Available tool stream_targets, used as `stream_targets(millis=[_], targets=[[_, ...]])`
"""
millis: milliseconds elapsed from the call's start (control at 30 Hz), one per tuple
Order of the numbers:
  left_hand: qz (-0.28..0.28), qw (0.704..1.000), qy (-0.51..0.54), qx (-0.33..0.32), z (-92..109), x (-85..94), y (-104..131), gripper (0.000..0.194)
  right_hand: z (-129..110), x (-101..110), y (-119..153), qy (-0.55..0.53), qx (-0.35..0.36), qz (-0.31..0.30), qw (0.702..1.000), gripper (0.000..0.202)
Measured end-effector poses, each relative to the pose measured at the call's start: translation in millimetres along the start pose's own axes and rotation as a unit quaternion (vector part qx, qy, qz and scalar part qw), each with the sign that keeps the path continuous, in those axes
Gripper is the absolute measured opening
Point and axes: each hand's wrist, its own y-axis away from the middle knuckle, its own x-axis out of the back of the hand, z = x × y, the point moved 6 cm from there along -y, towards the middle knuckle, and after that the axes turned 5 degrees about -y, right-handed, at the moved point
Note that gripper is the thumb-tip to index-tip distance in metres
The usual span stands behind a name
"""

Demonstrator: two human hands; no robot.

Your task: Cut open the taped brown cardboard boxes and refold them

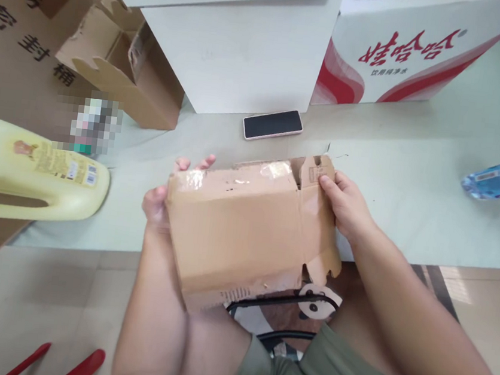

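A worn brown cardboard box is held up in front of me, above my lap and the table's near edge. Its right end has torn, loose flaps, and shiny tape strips show on its upper side. My left hand supports the box's left end; some of its fingers reach behind the box and are partly hidden. On the right, my right hand grips the flap end, with the thumb pressed on the upper flap and the other fingers out of sight behind it.
Beyond the box, a phone lies on the pale-covered table. White cartons stand behind it. An open cardboard box and a yellow jug are at left, a plastic bottle at right. Red bars show lower left.
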Motion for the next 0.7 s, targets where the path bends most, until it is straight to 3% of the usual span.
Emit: stream_targets(millis=[100, 267, 367, 433, 533, 633, 700], targets=[[0.005, 1.0, 0.0, 0.008, 2.0, -2.2, -5.1, 0.047, -0.3, 1.7, 0.2, -0.002, 0.012, 0.019, 1.0, 0.049], [0.132, 0.987, -0.066, 0.064, -9.0, 22.3, -14.1, 0.035, 1.0, 6.4, -2.6, -0.005, 0.023, 0.044, 0.999, 0.05], [0.137, 0.981, -0.114, 0.077, -14.4, 33.4, -17.6, 0.034, 0.0, 10.5, -5.0, -0.012, 0.027, 0.049, 0.998, 0.049], [0.139, 0.982, -0.12, 0.047, -11.4, 38.6, -19.1, 0.034, -1.6, 11.3, -5.9, -0.024, 0.013, 0.024, 0.999, 0.05], [0.175, 0.979, -0.107, -0.005, -3.3, 45.5, -19.9, 0.033, -2.5, 6.5, -2.8, -0.024, -0.049, -0.065, 0.996, 0.052], [0.212, 0.971, -0.11, 0.0, -2.9, 49.6, -21.5, 0.026, -0.3, 2.8, 6.6, -0.006, -0.118, -0.126, 0.985, 0.053], [0.221, 0.97, -0.098, 0.017, -5.9, 50.8, -23.4, 0.02, -0.1, 3.4, 11.7, -0.004, -0.127, -0.125, 0.984, 0.055]])
